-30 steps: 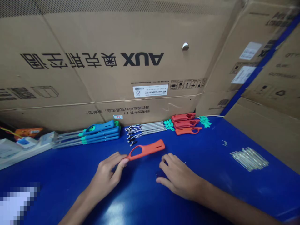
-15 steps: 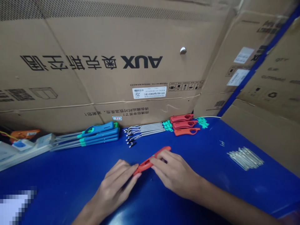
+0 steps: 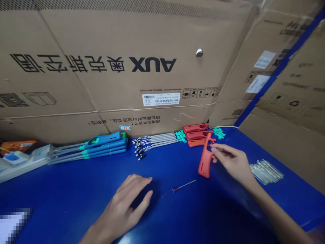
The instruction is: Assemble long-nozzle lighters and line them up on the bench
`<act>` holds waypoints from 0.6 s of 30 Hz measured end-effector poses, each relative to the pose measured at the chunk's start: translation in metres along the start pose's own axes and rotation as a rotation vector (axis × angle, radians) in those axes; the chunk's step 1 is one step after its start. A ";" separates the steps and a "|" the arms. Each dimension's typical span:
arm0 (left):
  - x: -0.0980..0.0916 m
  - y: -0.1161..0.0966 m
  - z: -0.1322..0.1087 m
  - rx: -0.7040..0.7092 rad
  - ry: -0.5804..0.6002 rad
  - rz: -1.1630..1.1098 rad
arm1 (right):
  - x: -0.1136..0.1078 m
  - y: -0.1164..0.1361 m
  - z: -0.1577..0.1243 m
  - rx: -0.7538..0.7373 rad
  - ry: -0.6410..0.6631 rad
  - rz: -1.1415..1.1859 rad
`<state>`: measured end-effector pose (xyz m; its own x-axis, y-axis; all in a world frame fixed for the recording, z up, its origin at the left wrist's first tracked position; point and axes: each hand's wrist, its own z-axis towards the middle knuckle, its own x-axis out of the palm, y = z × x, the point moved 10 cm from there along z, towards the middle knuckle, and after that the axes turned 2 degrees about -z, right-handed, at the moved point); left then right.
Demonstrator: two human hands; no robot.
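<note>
So, grip: the right hand (image 3: 232, 161) is closed in a pinch, its thumb and fingertips (image 3: 213, 149) on the upper part of an orange-red lighter shell (image 3: 205, 162).

Held thing: the shell stands tilted, its lower end pointing toward the person and its upper end overlapping a row of three orange-red shells (image 3: 196, 128) just behind the grip.

Other hand: well left of the grip, the left hand (image 3: 124, 203) rests on the blue tabletop (image 3: 76, 189), fingers loosely curled around nothing.

Between the hands: a thin metal rod with a red tip (image 3: 185, 185) lies on the tabletop, nearer the grip.

Behind the grip: green plastic pieces (image 3: 218, 133) sit beside the row, then wired metal rods (image 3: 154, 142) and blue shells on rods (image 3: 101, 144) farther left.

Right of the grip: a bundle of bare metal tubes (image 3: 266, 171) lies just beyond the wrist.

Writing: upside down on the carton (image 3: 76, 91) behind the tabletop, "AUX" appears with Chinese characters, plus a white label reading about "KFR-46G/BpR3AES1 (B1)" and "25".

Edges: the tabletop's far edge meets the cartons behind the grip; blue surface stretches between the hands and toward the person.
</note>
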<state>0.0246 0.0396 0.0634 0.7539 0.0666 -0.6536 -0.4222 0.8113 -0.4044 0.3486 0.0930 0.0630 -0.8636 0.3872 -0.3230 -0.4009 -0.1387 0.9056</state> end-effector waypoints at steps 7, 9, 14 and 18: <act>0.003 -0.001 0.002 0.007 0.027 0.021 | -0.018 -0.044 -0.024 0.097 0.229 -0.228; 0.003 -0.001 0.002 0.011 0.029 0.014 | -0.021 -0.049 -0.028 0.012 0.292 -0.395; 0.007 0.001 0.001 -0.003 0.057 0.028 | -0.023 -0.036 -0.024 -0.315 0.290 -0.787; 0.010 0.002 0.000 -0.011 0.079 0.054 | -0.022 -0.032 0.002 -0.320 0.214 -0.830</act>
<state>0.0314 0.0423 0.0559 0.6880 0.0635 -0.7229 -0.4668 0.8015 -0.3738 0.3815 0.0909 0.0416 -0.2862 0.3026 -0.9091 -0.9563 -0.1495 0.2512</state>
